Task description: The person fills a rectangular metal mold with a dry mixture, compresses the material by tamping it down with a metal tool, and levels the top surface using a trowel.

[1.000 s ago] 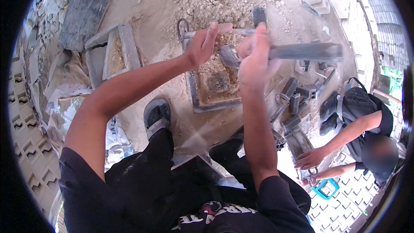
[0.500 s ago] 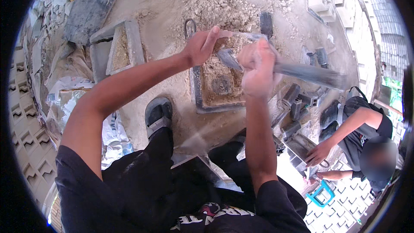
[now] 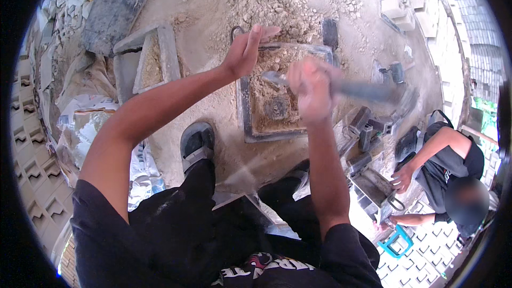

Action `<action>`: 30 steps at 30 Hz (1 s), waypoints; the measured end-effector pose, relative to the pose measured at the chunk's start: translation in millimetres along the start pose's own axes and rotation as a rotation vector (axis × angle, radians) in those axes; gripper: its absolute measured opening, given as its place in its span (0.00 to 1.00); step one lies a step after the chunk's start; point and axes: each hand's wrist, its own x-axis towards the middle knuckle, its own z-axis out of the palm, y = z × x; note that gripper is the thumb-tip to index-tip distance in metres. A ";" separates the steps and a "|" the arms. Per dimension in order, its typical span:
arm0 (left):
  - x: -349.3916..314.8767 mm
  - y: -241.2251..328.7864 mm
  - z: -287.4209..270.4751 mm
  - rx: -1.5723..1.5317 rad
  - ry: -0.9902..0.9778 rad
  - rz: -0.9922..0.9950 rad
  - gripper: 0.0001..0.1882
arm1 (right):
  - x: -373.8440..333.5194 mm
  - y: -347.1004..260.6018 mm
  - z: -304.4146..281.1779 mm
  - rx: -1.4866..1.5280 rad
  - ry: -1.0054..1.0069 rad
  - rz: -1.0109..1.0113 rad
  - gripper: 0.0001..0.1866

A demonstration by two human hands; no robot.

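Note:
A square dark-rimmed mould (image 3: 282, 136) lies on the ground in front of me, filled with loose tan, crumbly material (image 3: 277, 88) that has a round patch near the middle. My right hand (image 3: 313, 88) is closed around a long dark-grey bar-shaped tool (image 3: 368, 90). Its pointed end is over the fill and its thick end sticks out to the right; motion blurs both hand and tool. At the mould's far left corner, my left hand (image 3: 248, 50) has its fingers stretched to the right and thumb raised, with nothing in it. Whether it touches the rim is unclear.
Rubble (image 3: 288, 0) spreads beyond the mould. To the left are a concrete frame (image 3: 169, 56), a dark slab (image 3: 113, 18) and white sacks (image 3: 80, 112). Metal blocks (image 3: 360, 120) lie to the right, where a co-worker's hand (image 3: 404, 177) is near another mould (image 3: 370, 186).
My right hand and the tool have shifted a little left and down. My left hand has moved slightly up, off the far rim. The co-worker's upper hand has moved away from their mould.

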 end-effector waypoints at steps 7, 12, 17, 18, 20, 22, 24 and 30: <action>10.0 -7.4 1.7 -0.314 0.127 -0.188 0.40 | 48.0 29.5 3.6 -0.013 0.099 0.015 0.18; 12.2 -10.6 -7.2 -0.310 0.114 -0.175 0.42 | 54.2 4.6 19.4 0.145 0.184 0.067 0.17; 13.6 -14.0 -4.3 -0.343 0.130 -0.209 0.42 | 53.3 9.2 21.3 0.213 0.169 0.017 0.17; 14.5 -11.1 -3.6 -0.370 0.140 -0.237 0.42 | 53.0 3.8 22.3 0.271 0.156 0.007 0.17; 16.9 -10.9 -1.1 -0.391 0.144 -0.256 0.43 | 48.6 21.5 24.3 0.019 0.127 -0.085 0.17; 16.9 -18.2 -3.4 -0.382 0.149 -0.237 0.43 | 52.8 30.7 27.6 -0.048 0.153 -0.065 0.16; 10.6 -16.7 -3.7 -0.368 0.176 -0.255 0.42 | 62.5 15.8 40.6 0.067 0.251 0.075 0.16; 18.1 -4.2 -0.4 -0.440 0.225 -0.315 0.43 | 51.2 24.7 30.0 0.042 0.094 0.008 0.18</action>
